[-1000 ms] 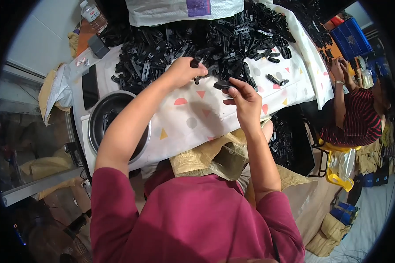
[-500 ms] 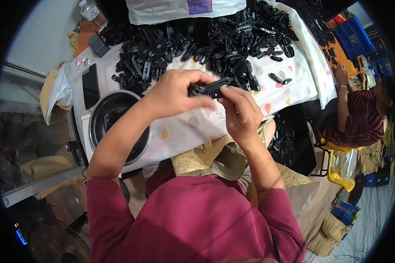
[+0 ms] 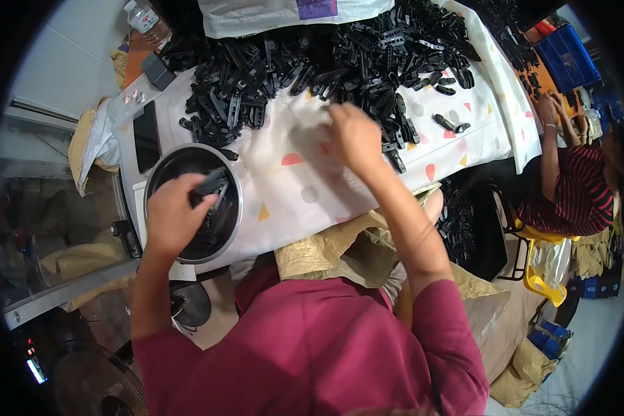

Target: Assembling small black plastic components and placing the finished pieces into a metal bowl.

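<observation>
Black plastic clip (image 3: 208, 186), long and narrow, is now gripped in the left hand (image 3: 175, 216), which has swung out to the person's left and sits over the round metal-rimmed bowl (image 3: 161, 170) at the left end of the tabletop (image 3: 305, 194). Half a second ago both hands met at the centre of the cloth and held one such part between them; a second ago each was still picking at the edge of the heap. The bowl holds more dark parts beneath the hand; whether the clip touches them cannot be told.

Right hand (image 3: 353, 135) has gone forward to the near edge of the pile of black plastic parts (image 3: 340, 62), palm down, fingers curled among the pieces. It is motion-blurred, so whether it has closed on a part cannot be told.

The pile covers the far half of the white cloth with coloured shapes, as before. A dark phone (image 3: 145, 137) lies flat just beyond the bowl, and two loose parts (image 3: 451, 125) lie apart on the cloth to the right. A co-worker in a striped top (image 3: 575, 197) sits at the right edge, unchanged.
</observation>
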A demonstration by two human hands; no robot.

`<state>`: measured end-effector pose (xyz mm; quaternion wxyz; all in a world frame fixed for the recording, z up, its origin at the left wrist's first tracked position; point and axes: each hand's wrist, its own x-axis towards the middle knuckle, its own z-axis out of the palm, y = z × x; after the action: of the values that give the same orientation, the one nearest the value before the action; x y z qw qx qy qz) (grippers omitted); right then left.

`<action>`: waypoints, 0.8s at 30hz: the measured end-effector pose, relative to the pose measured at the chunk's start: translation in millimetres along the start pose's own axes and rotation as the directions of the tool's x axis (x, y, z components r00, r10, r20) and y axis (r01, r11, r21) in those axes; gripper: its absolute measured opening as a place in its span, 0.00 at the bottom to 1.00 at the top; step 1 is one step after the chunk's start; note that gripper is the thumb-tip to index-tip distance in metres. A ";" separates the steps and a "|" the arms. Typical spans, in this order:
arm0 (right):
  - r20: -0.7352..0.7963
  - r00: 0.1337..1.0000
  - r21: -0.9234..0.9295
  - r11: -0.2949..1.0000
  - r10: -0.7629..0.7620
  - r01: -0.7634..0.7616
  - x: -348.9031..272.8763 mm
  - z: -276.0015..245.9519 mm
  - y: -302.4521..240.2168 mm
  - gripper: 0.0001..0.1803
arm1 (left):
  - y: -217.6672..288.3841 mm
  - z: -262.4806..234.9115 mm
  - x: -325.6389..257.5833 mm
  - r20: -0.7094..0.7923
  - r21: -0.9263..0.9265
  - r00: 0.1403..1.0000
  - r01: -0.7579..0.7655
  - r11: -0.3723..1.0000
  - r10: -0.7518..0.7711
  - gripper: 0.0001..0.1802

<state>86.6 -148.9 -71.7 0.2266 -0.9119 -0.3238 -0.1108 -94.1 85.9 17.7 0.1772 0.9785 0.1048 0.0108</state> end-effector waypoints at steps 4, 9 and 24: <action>-0.070 0.997 -0.309 0.950 0.015 -0.036 38.0 28.6 19.7 0.06 | -34.1 5.7 -8.8 -0.108 -0.014 0.989 0.096 0.995 -0.097 0.22; 0.054 0.988 -0.415 0.903 0.143 -0.108 43.3 38.2 11.2 0.08 | 16.8 32.8 85.9 -0.194 -0.248 0.959 -0.253 0.935 0.208 0.11; 0.192 0.889 0.925 0.227 0.416 -0.306 -24.1 -33.2 -4.8 0.11 | 79.9 85.8 177.1 0.205 -0.685 0.962 0.011 0.729 0.178 0.08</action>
<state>63.2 -174.7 -49.5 0.7446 -0.6516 -0.0957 0.1093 100.2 20.2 -37.7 0.5338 0.8423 0.0253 -0.0702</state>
